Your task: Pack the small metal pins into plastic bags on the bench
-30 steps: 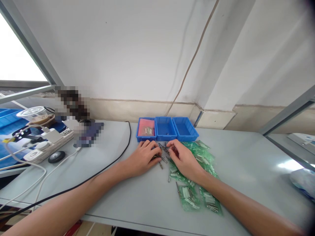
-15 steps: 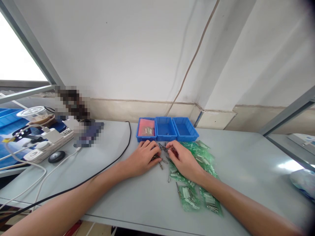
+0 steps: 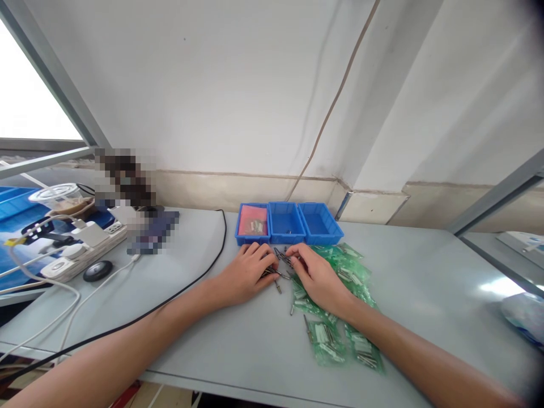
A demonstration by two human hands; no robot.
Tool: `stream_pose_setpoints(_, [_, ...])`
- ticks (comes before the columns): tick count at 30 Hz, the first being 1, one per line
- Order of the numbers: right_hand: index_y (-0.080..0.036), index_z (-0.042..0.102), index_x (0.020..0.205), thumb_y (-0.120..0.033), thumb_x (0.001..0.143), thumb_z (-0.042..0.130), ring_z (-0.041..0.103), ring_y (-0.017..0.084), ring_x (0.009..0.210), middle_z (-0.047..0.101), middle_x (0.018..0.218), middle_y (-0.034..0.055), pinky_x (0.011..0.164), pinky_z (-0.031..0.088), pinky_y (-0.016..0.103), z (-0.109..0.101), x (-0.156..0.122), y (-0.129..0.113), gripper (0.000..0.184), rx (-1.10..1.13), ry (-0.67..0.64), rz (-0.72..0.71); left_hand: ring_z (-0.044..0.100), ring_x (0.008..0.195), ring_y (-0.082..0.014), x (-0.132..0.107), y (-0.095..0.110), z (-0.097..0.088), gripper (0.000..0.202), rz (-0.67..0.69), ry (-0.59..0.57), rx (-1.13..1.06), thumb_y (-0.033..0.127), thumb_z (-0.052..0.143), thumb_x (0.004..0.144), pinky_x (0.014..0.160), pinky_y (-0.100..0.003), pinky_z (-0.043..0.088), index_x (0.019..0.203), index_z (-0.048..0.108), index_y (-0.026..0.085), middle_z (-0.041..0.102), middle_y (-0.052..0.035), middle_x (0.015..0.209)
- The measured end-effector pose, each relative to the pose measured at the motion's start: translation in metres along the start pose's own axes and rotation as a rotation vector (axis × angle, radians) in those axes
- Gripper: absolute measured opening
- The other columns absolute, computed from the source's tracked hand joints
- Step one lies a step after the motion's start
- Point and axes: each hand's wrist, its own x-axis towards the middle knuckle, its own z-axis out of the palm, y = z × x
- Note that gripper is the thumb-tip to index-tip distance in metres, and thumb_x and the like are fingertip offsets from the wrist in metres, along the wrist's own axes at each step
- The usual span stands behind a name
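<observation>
My left hand (image 3: 247, 273) is curled around several thin metal pins, whose ends stick out past the thumb and fingertips. Beside it, my right hand (image 3: 315, 277) is closed with thumb and index drawn together at a small heap of metal pins (image 3: 282, 256). Whatever lies between those fingertips is too small to make out. A loose pin (image 3: 278, 287) rests just in front of the left fingers. Green plastic bags (image 3: 326, 343) holding pale and metallic cylindrical pieces lie under and around my right hand.
Behind my hands stand three blue bins: the left bin (image 3: 238, 233) holds a red sheet and a small bag, the middle bin (image 3: 284, 215) a small piece, then the right bin (image 3: 321, 218). A black cable (image 3: 187, 290) crosses the table, with a power strip (image 3: 87, 255) at left.
My right thumb and fingers have shifted very slightly at the heap of pins. My left hand stays where it was.
</observation>
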Motion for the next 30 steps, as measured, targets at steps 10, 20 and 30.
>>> stream_pose_setpoints(10, [-0.026,0.061,0.114,-0.029,0.11,0.043,0.065,0.022,0.095,0.07,0.11,0.0048,0.087,0.051,0.037,-0.0008,0.0001,-0.0011,0.019,0.0,-0.001,-0.009,0.053,0.104,-0.0249,-0.0002,-0.0003,-0.0006,0.017,0.002,0.003,-0.007,0.039,0.056,0.11,0.094,-0.041,0.042,0.112,0.061,0.023,0.062,-0.0058,0.115])
stream_pose_setpoints(20, [-0.026,0.063,0.114,-0.027,0.109,0.045,0.066,0.022,0.092,0.071,0.107,0.0045,0.085,0.051,0.036,-0.0013,0.0007,-0.004,0.019,-0.014,-0.007,-0.012,0.054,0.105,-0.025,0.0,0.0003,-0.0009,0.017,-0.002,-0.008,0.002,0.039,0.055,0.11,0.095,-0.041,0.042,0.112,0.06,0.023,0.062,-0.0059,0.115])
stream_pose_setpoints(30, [-0.026,0.063,0.113,-0.026,0.109,0.045,0.066,0.022,0.092,0.071,0.106,0.0042,0.085,0.051,0.036,-0.0009,0.0002,-0.0045,0.018,-0.022,-0.017,-0.018,0.054,0.106,-0.0257,0.0003,-0.0008,-0.0005,0.017,0.008,-0.005,0.006,0.038,0.056,0.109,0.096,-0.041,0.041,0.115,0.06,0.023,0.062,-0.0064,0.116])
